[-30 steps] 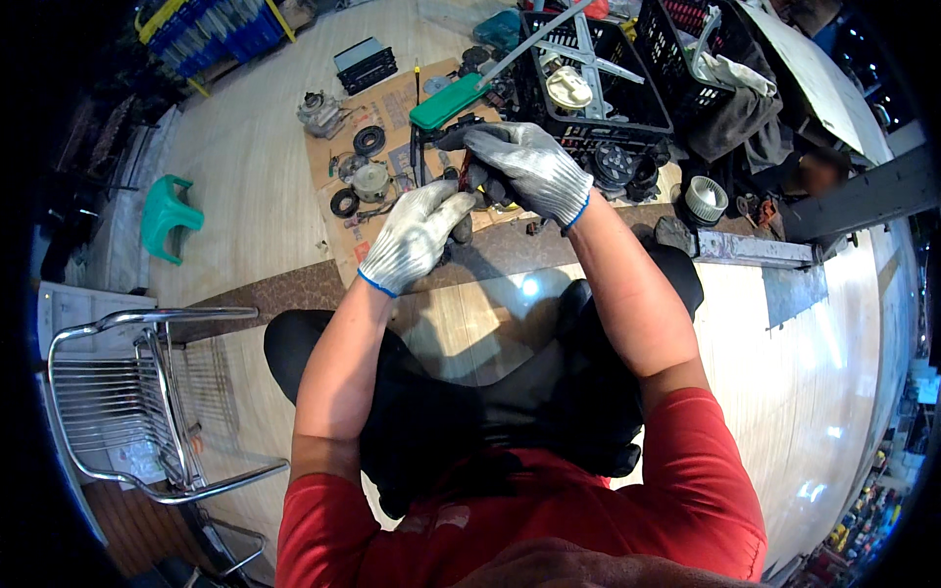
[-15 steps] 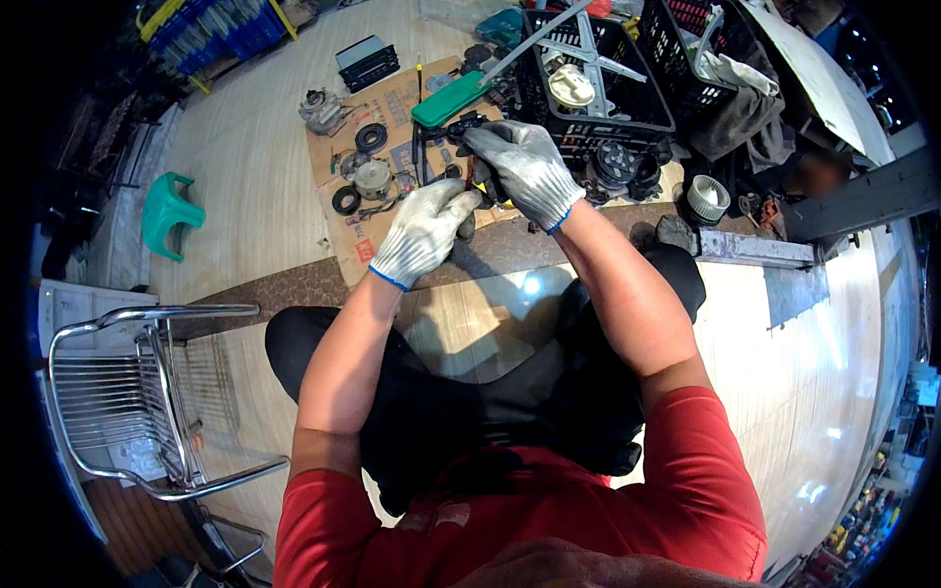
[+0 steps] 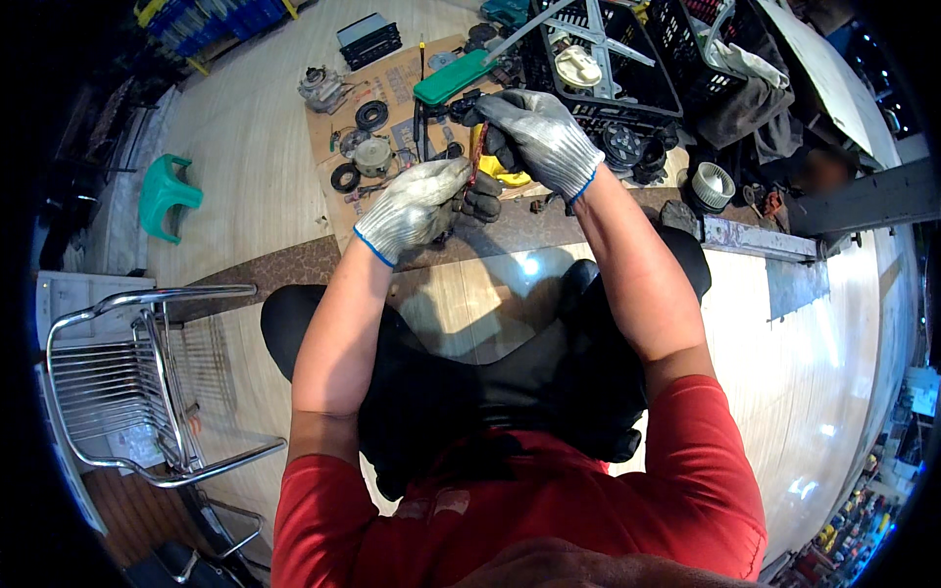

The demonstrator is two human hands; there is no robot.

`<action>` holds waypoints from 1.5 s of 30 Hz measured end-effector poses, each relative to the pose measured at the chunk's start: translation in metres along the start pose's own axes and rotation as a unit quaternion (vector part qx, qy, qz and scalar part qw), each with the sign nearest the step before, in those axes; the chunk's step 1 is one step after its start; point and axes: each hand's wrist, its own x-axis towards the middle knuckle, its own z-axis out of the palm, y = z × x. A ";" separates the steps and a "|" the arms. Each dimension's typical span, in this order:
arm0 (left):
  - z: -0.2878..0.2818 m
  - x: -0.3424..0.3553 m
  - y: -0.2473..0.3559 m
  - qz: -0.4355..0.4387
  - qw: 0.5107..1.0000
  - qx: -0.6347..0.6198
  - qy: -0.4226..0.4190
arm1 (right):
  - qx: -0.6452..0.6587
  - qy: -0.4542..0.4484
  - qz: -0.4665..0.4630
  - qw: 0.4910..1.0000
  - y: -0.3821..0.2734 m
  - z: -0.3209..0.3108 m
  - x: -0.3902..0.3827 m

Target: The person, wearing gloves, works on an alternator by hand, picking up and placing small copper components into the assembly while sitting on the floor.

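Observation:
My left hand (image 3: pixel 421 206) and my right hand (image 3: pixel 539 142) wear dirty white knit gloves with blue cuffs, fingers curled. Between them stands a thin red part (image 3: pixel 476 152), too small to identify, gripped at its lower end by my left hand and at its upper end by my right. A yellow object (image 3: pixel 506 176) shows just beyond my fingers. Below and around lies a cardboard sheet (image 3: pixel 348 227) with a metal housing (image 3: pixel 372 157), black rings (image 3: pixel 371 116), a pump-like metal part (image 3: pixel 320 92) and a green plastic-handled tool (image 3: pixel 449 80).
Black crates (image 3: pixel 637 111) with parts stand at the back right, beside a white fan wheel (image 3: pixel 713 184) and a steel beam (image 3: pixel 843 201). A green stool (image 3: pixel 167 196) and a chrome chair (image 3: pixel 118 382) are at my left; a dark block (image 3: pixel 370 41) lies farther back.
Both hands have moved up, my right slightly rightward; more of the red part and the yellow object now shows between them. My left fingertips are turned further into view.

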 end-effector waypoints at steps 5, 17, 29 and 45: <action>-0.009 0.003 -0.005 0.002 0.997 -0.034 -0.074 | -0.021 0.025 -0.033 0.999 0.005 0.000 0.003; 0.011 0.001 -0.004 0.104 0.979 0.176 0.025 | 0.067 0.065 -0.029 0.995 0.011 0.012 0.005; -0.017 0.007 -0.006 0.049 0.996 -0.072 -0.026 | 0.146 0.056 -0.025 0.987 0.012 -0.001 0.008; 0.006 0.002 -0.005 0.064 0.996 -0.045 -0.037 | 0.005 0.038 -0.036 0.999 0.015 0.009 0.003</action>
